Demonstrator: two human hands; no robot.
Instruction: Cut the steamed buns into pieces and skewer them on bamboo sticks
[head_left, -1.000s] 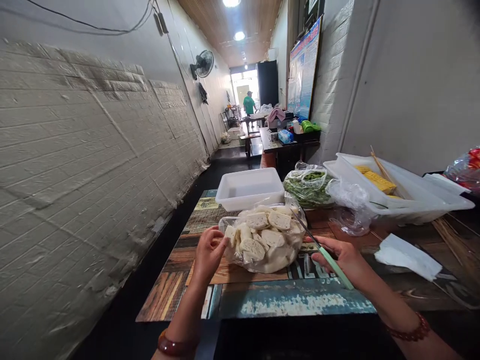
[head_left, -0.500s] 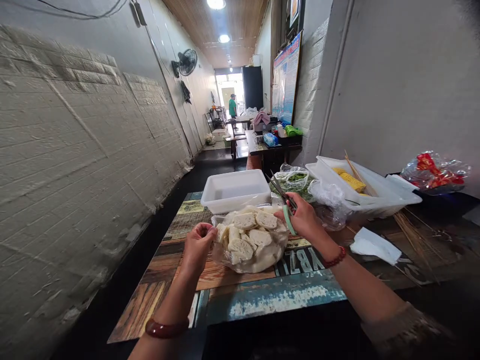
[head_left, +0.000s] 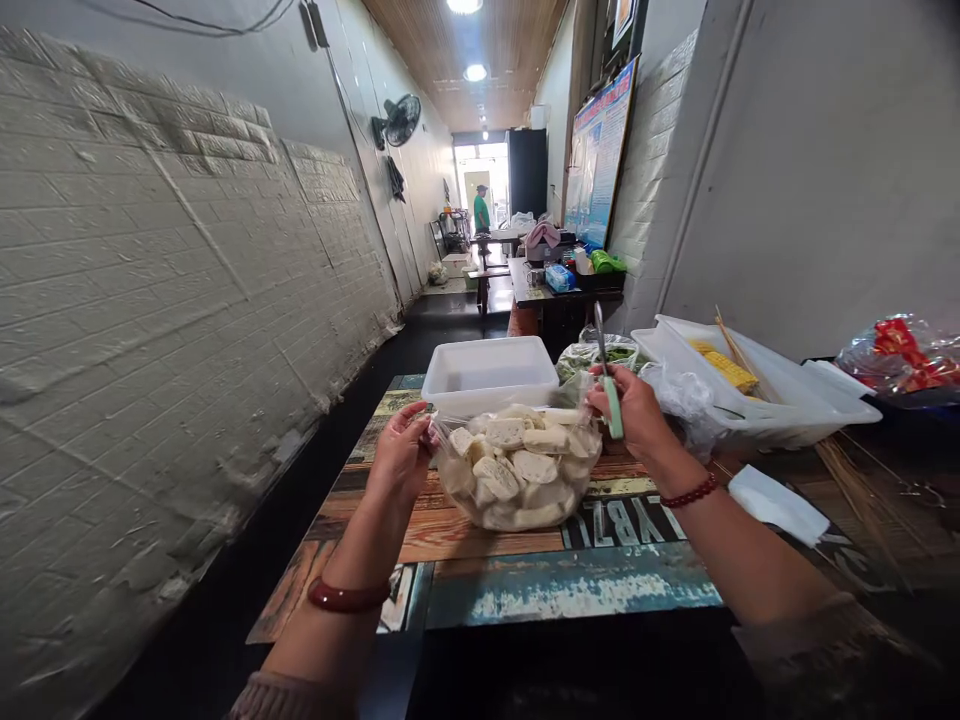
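A clear plastic bag (head_left: 453,488) full of pale, cream-coloured slices (head_left: 535,466) sits open on the wood-patterned table (head_left: 480,580). At its left rim, my left hand (head_left: 400,450) pinches the plastic. My right hand (head_left: 636,412) is closed on green-handled scissors (head_left: 613,405), blades pointing up, and grips the bag's right rim too. The bag's mouth is stretched between both hands. Just behind it stands a white plastic tub (head_left: 487,402), with nothing visible inside.
To the right, a second white tub (head_left: 780,425) holds yellow pieces (head_left: 724,367) and sticks. A bag of greens (head_left: 577,360), a crumpled clear bag (head_left: 682,395), a white cloth or paper (head_left: 778,503) and thin skewers (head_left: 862,485) lie nearby. A person in green (head_left: 481,212) stands far back.
My right hand has risen and turned the scissors upright, now holding the bag's right rim. The bag's sides are pulled up and apart. The view has shifted slightly left.
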